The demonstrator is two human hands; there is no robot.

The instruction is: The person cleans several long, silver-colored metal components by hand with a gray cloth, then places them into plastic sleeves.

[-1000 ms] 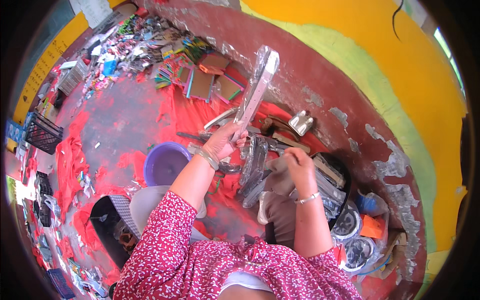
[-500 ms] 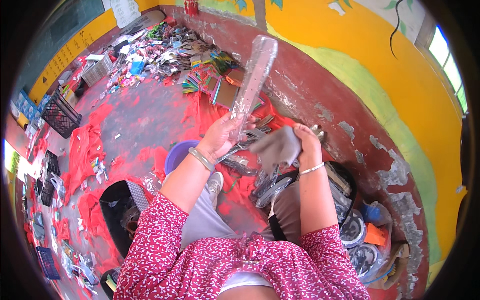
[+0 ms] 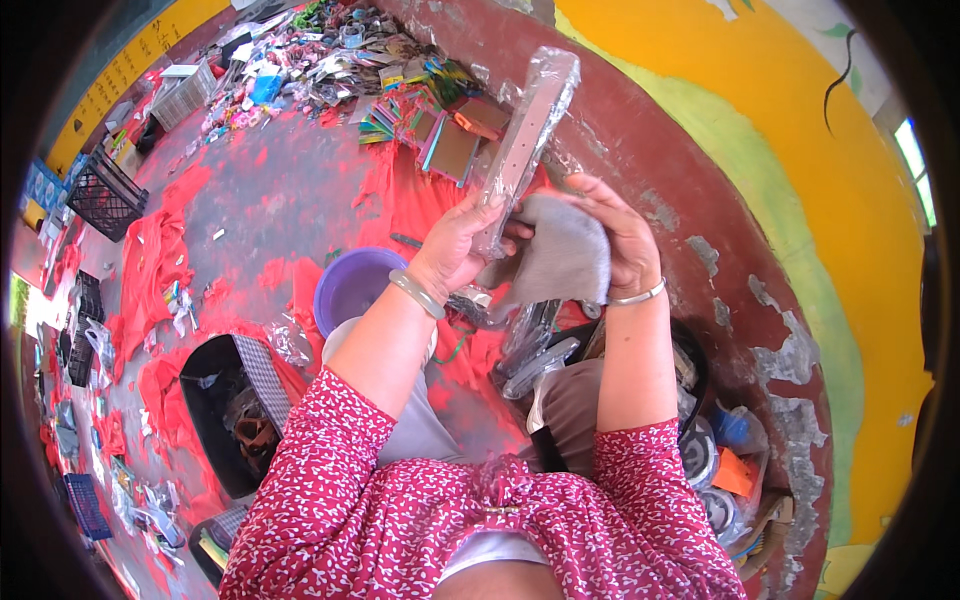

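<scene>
My left hand (image 3: pixel 457 247) is closed on a pinkish-brown belt (image 3: pixel 521 146) in clear plastic wrapping; its folded length slants up and away, with a row of holes showing. A grey cloth (image 3: pixel 562 250) hangs from my right hand (image 3: pixel 626 236), its fingers curled over the cloth's upper edge. The cloth's left part reaches the lower end of the belt, by my left fingers. Whether it touches the wrapping there, I cannot tell. Below the cloth, more plastic-wrapped items (image 3: pixel 537 365) lie by my right knee.
A purple basin (image 3: pixel 340 296) stands left of my left forearm, with a black box (image 3: pixel 215 385) nearer me. Heaped goods (image 3: pixel 330 85) and coloured boards (image 3: pixel 452 150) lie farther off. A peeling red wall (image 3: pixel 690 190) runs along the right. Bagged wheels (image 3: pixel 716 508) sit at lower right.
My right hand has brought the cloth up and left against my left hand and the belt's lower end. The belt has shifted slightly right in view, and the whole view has tilted down.
</scene>
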